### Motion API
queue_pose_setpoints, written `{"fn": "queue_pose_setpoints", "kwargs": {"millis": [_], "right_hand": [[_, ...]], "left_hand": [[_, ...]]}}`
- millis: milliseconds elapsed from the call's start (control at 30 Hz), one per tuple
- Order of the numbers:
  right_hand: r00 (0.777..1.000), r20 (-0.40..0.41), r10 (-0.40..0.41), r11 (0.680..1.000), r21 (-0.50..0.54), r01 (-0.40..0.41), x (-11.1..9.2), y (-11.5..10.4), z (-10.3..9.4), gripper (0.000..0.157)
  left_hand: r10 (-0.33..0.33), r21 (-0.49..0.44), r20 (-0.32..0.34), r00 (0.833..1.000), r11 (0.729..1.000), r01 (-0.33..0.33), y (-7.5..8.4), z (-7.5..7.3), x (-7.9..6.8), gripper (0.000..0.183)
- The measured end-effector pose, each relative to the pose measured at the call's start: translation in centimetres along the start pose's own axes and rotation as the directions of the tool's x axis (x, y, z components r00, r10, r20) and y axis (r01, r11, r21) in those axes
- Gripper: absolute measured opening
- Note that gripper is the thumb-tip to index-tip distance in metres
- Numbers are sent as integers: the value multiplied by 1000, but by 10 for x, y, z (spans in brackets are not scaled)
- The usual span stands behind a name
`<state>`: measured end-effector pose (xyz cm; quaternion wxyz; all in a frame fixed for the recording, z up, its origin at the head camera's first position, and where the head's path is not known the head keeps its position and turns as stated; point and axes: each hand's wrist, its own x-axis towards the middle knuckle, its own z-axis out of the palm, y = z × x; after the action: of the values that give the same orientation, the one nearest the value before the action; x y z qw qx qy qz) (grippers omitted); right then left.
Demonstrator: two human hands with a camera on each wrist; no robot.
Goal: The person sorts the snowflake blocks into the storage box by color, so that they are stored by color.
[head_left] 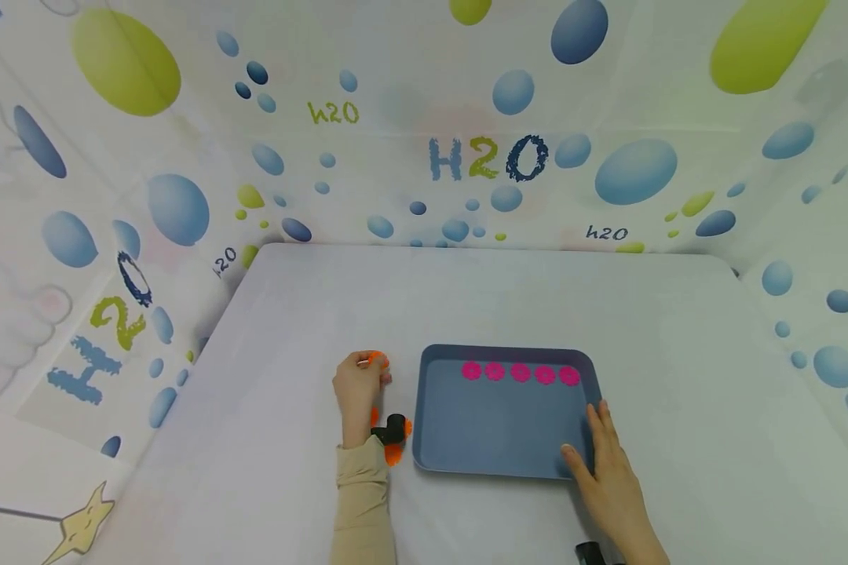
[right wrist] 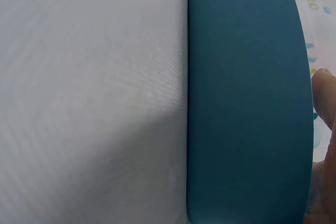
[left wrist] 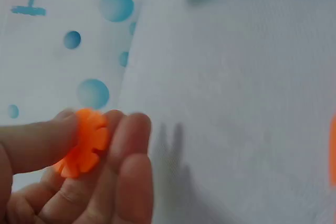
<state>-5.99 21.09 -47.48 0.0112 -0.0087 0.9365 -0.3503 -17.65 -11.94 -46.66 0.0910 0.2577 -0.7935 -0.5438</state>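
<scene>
My left hand (head_left: 357, 390) is left of the tray, pinching an orange flower-shaped piece (left wrist: 88, 142) between thumb and fingers. More orange pieces (head_left: 393, 454) lie beneath that wrist, partly hidden by the wrist and its black camera. The blue-grey tray (head_left: 495, 443) lies flat and bears several pink flower-shaped pieces (head_left: 520, 373) in a row along its far side. With fingers extended, my right hand (head_left: 613, 480) rests at the tray's near right corner, the thumb over the rim. In the right wrist view the tray's outer wall (right wrist: 247, 98) hides part of that hand.
A white-covered table (head_left: 268, 329) extends around the tray on every side. Behind it and at both sides hangs a white curtain (head_left: 396, 165) printed with blue and green ovals and H2O lettering. A black wrist camera (head_left: 590, 552) shows at the lower right.
</scene>
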Motion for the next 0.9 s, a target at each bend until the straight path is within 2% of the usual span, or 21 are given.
{"fn": "queue_pose_setpoints", "kwargs": {"millis": [67,133,267,367,500,633,700,767,833,900], "right_hand": [[1000,1,1,1000,-5,-1,0,1,0,76],[1000,-2,0,1000,-4,0,0,2,0,76],[1000,-21,-7,1000,6,7,1,5,1,75],[1000,-26,-11,1000,20,11,0,6,3,75],[1000,-16,-4,1000,24,4,-1,5,3,75],[1000,-16,3,1000,24,-3,0,2,2,76],[1000,-21,-3,1000,22,3,-1,2,1,76],[999,-30,-12,1000,19,13,-1,2,2,76],[999,-39,-18,1000,15,19,-1,3,3,75],[999,-43,-21,1000,12,22,-1,3,5,75]], "left_hand": [[16,-124,12,1000,992,-15,7,3,-4,18],[54,-192,36,998,980,-47,16,7,-9,19],[156,-197,81,984,971,-138,38,10,-19,23],[200,-182,90,976,966,-181,52,8,-26,26],[235,-202,120,965,957,-208,67,6,-34,28],[272,-292,214,938,935,-204,80,16,-44,27],[300,-341,281,912,919,-197,85,28,-51,27],[317,-372,368,874,912,-174,89,45,-60,28],[317,-402,472,823,908,-119,88,66,-69,30],[291,-422,586,756,907,-22,84,87,-78,31]]}}
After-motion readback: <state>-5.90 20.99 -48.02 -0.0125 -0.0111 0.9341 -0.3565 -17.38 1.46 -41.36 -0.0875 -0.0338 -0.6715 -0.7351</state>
